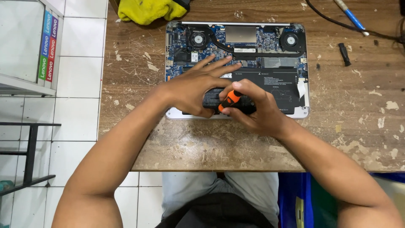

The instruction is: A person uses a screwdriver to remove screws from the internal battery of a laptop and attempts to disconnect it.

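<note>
An opened laptop (300, 110) lies bottom-up on the worn wooden table (236, 147), showing its blue circuit board, two fans and a black battery (274, 90). My right hand (253, 107) grips an orange and black screwdriver (230, 100) over the battery's near left part. My left hand (196, 86) rests flat on the laptop beside it, fingers spread toward the board, thumb touching the screwdriver area.
A yellow cloth (145, 10) lies at the table's far edge. A blue pen (352, 17), a black cable (337, 23) and a small black bit (345, 54) sit at the far right. White floor tiles and a shelf (25, 55) are on the left.
</note>
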